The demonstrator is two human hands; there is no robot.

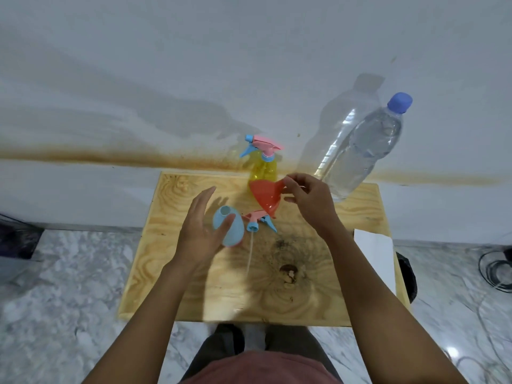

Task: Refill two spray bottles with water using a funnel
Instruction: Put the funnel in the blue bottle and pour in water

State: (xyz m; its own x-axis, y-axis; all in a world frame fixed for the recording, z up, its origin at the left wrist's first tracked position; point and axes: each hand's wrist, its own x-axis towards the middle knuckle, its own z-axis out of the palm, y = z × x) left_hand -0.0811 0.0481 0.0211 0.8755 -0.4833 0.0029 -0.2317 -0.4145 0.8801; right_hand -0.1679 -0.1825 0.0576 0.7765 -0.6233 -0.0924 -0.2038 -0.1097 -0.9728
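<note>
Closest in, the left hand [198, 225] is spread, fingers straight, right beside the blue spray bottle [229, 230]. The thumb looks like it's against the bottle's side, but it isn't a real grip as far as I can tell. The bottle stands on the wooden table [194, 286] with its head off and its open neck at the 12 o'clock end in view. The loose spray head [256, 219] lies just at its 3 o'clock, dip tube trailing back toward 6.

A bit further out, the right hand [307, 202] is pinching the rim of the orange funnel [266, 193], which is tilted: wide mouth up at 11, spout down at 5. Here's the bit that matters imo: the open neck sits at roughly 9 o'clock from the spout tip, close but apart, so the funnel needs to swing left and come upright. The left hand is the nearer one for steadying.

Beyond that, the yellow spray bottle [263, 166] at 12 has its head on, and the water bottle [363, 153] at 2 is capped.
</note>
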